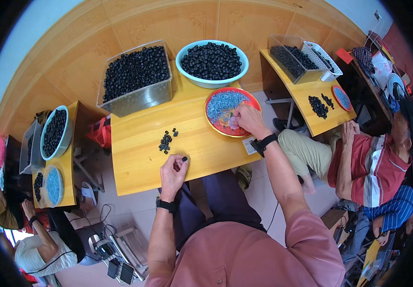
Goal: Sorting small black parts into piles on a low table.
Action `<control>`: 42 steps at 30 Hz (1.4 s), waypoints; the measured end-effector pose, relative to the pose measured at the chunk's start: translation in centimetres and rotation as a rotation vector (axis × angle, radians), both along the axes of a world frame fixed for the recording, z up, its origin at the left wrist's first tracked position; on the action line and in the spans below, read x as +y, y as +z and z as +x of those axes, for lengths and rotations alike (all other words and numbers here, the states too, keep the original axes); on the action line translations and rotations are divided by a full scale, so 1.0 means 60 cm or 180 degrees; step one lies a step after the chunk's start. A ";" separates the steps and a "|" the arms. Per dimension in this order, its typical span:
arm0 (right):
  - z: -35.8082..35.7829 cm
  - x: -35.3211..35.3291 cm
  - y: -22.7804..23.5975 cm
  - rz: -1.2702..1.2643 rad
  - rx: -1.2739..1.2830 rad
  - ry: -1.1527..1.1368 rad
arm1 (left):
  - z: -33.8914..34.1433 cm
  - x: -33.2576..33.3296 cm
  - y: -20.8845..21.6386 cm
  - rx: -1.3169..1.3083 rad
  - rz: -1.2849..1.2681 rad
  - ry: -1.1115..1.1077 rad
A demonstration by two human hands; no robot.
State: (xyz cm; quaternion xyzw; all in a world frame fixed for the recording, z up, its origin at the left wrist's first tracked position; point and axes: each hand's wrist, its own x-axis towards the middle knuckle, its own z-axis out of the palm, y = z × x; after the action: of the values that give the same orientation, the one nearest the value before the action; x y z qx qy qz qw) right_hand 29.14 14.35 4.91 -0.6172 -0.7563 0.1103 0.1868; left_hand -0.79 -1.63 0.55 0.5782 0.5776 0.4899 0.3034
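My left hand (173,173) is over the near edge of the yellow table, pinching a small black cylindrical part (184,159) between thumb and fingertips. My right hand (248,117) reaches into a round red plate (226,129), its fingers closed at the plate's surface. Whatever those fingers pinch is too small to make out. Many thin blue pieces (223,104) cover the far side of the plate, with paler bits near my fingertips. Beyond my left hand lies a loose cluster of black parts (165,142) on the tabletop.
At the table's back stand a clear bin (137,99) and a light-blue basin (212,83), both full of black parts. Similar tables (307,117) with bins and plates flank mine. A person in a striped red shirt (359,167) sits at right, another person (48,248) at left.
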 end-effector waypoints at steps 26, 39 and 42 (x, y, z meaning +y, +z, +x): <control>-0.251 -0.191 -0.045 0.0100 0.2158 0.1348 | -0.027 0.019 -0.025 -0.1798 -0.0365 -0.0145; -0.252 -0.192 -0.075 0.0039 0.2232 0.1240 | -0.024 0.024 -0.017 -0.1691 -0.0549 -0.0153; -0.255 -0.190 -0.082 -0.0145 0.2396 0.1122 | -0.019 0.024 -0.014 -0.1718 -0.0496 -0.0149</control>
State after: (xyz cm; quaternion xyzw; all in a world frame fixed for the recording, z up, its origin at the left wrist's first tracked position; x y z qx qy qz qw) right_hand 13.85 2.93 -0.04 -0.3988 -0.7267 0.3752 0.4148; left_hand -1.95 -0.20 -0.30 0.4149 0.4984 0.5731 0.5010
